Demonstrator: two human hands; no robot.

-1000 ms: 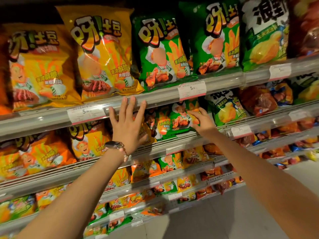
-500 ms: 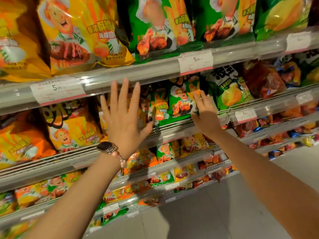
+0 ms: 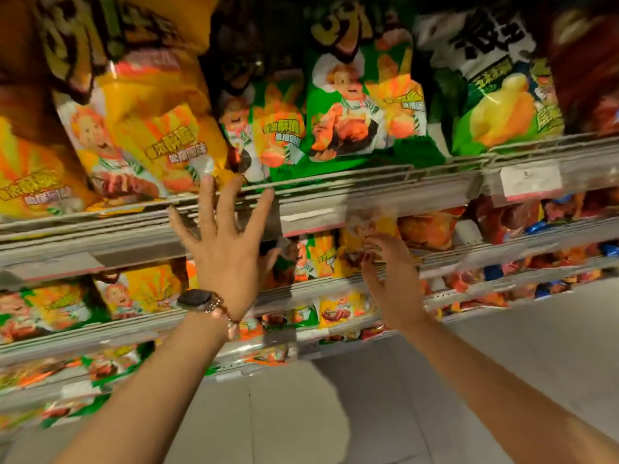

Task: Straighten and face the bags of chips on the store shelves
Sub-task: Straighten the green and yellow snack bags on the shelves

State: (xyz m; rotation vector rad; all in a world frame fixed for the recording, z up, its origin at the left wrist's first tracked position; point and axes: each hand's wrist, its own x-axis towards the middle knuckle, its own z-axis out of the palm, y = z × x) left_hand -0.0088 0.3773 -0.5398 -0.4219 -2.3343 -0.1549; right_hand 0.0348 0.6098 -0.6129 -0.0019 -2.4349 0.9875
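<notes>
I see my left hand [image 3: 222, 259], watch [image 3: 197, 300] on its wrist, with fingers [image 3: 208, 202] released and spread, tips at the shelf rail [image 3: 335, 182]. My right hand [image 3: 390, 279] is also released, fingers near a small yellow bag [image 3: 365, 236]. Beyond the left fingertips stand a yellow chip bag [image 3: 144, 128] and green chip bags [image 3: 365, 105].
</notes>
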